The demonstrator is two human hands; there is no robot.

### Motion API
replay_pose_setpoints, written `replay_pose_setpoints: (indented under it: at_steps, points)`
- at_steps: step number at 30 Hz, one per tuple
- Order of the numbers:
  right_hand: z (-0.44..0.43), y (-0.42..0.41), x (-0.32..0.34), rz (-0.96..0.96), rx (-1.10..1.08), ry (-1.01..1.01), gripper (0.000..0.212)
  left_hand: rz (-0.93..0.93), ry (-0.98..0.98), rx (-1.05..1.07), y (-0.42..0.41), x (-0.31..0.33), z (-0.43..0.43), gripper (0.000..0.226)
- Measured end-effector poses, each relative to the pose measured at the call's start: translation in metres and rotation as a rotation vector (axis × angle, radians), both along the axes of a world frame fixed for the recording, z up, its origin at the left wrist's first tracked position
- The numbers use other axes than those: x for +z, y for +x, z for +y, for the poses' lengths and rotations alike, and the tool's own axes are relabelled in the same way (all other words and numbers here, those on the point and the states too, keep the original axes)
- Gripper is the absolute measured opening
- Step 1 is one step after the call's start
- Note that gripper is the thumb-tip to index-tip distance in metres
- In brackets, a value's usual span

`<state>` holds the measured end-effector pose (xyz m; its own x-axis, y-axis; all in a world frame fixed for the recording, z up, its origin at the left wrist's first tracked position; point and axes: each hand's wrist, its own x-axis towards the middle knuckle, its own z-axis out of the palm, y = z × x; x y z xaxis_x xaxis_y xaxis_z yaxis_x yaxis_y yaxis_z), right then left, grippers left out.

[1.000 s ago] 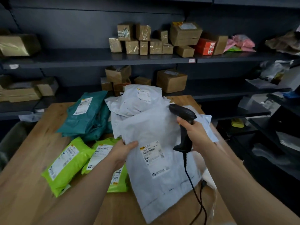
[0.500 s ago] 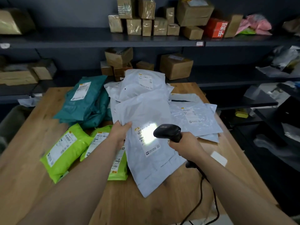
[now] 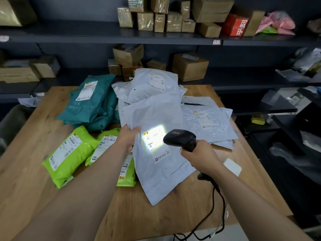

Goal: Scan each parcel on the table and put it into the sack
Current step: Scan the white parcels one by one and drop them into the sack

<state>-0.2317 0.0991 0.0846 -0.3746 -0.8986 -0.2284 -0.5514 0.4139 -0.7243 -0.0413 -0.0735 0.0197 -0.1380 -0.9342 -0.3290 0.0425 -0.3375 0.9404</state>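
A large white poly-bag parcel (image 3: 156, 171) lies slanted on the wooden table (image 3: 31, 171). My left hand (image 3: 127, 138) grips its left edge. My right hand (image 3: 199, 155) holds a black corded barcode scanner (image 3: 180, 139) just right of the parcel's label (image 3: 153, 138), which glows bright under the scanner's light. More white parcels (image 3: 152, 84) are piled behind, with flat ones (image 3: 208, 122) to the right. Teal parcels (image 3: 90, 105) sit at the back left, lime-green parcels (image 3: 67, 153) at the front left. No sack is in view.
Dark shelves (image 3: 104, 34) behind the table carry several cardboard boxes (image 3: 189, 66) and a red box (image 3: 235, 26). A small white card (image 3: 231, 166) lies near the table's right edge. The scanner cable (image 3: 220, 206) hangs off the front edge. Dark racks stand at the right.
My right hand brought the scanner down from upright to point at the label, and its light came on. The parcel was lowered toward the table; my left hand shifted up along its edge.
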Motion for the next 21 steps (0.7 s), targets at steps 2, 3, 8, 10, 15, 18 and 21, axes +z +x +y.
replay_pose_setpoints:
  at_steps: [2, 3, 8, 10, 15, 18, 21]
  points:
    - [0.002, 0.000, 0.000, 0.023, -0.007, -0.003, 0.034, -0.008, -0.008, -0.002, 0.000, 0.001, 0.001, 0.013]
    - [0.004, 0.000, 0.000, 0.031, -0.011, -0.008, 0.034, -0.010, -0.011, -0.003, 0.000, 0.001, 0.001, 0.013]
    - [0.011, 0.003, 0.000, 0.075, -0.023, -0.012, 0.033, -0.015, -0.021, -0.023, 0.000, 0.003, 0.001, 0.017]
    - [0.015, 0.003, 0.000, 0.080, -0.042, -0.015, 0.035, -0.017, -0.015, -0.030, 0.001, 0.003, 0.001, 0.022]
    - [0.022, 0.005, 0.002, 0.103, -0.049, -0.061, 0.035, -0.018, -0.007, -0.040, 0.003, 0.004, 0.001, 0.027]
    - [0.024, 0.007, 0.005, 0.092, -0.057, -0.072, 0.032, -0.028, -0.007, -0.045, 0.003, 0.003, -0.001, 0.027]
    - [0.025, 0.009, 0.005, 0.072, -0.058, -0.074, 0.031, -0.063, -0.006, -0.037, 0.002, 0.002, -0.003, 0.029]
